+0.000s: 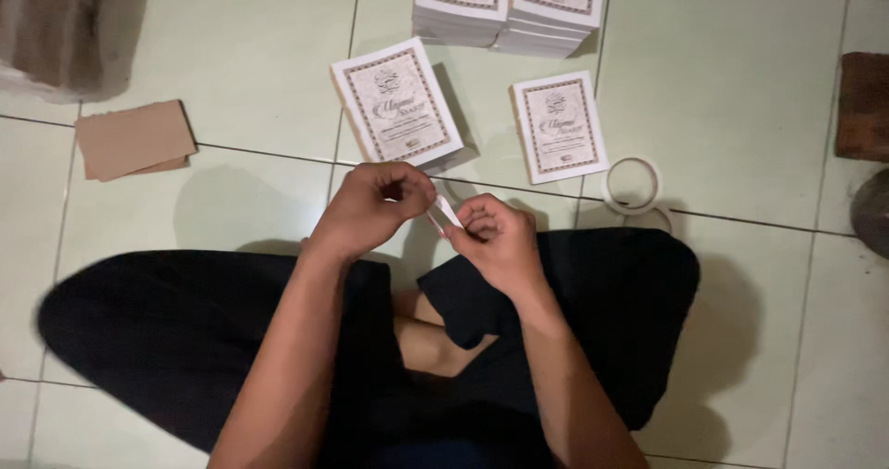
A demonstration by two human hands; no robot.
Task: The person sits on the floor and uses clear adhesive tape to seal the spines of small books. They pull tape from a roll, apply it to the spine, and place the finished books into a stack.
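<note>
A short white strip of tape (445, 212) is pinched between the two hands just above the person's crossed legs, its long axis running on a slant from the upper left end at the left hand (375, 205) down to the lower right end at the right hand (493, 237); it lies nearly level, pointing from one set of fingertips to the other. Both hands are closed on it, thumb against forefinger, close together with only the strip spanning the gap. By the look of it, the piece is being held taut or peeled, and handling it further would call for keeping both ends pinched so it does not curl or stick to itself. Just beyond the hands on the tiled floor (250, 89) lie two small booklets (396, 103) (558, 126) with ornamental bordered covers, a tape roll (632, 186) to the right, two stacks of like booklets (507, 6) farther off, and brown card pieces (134, 139) to the left
</note>
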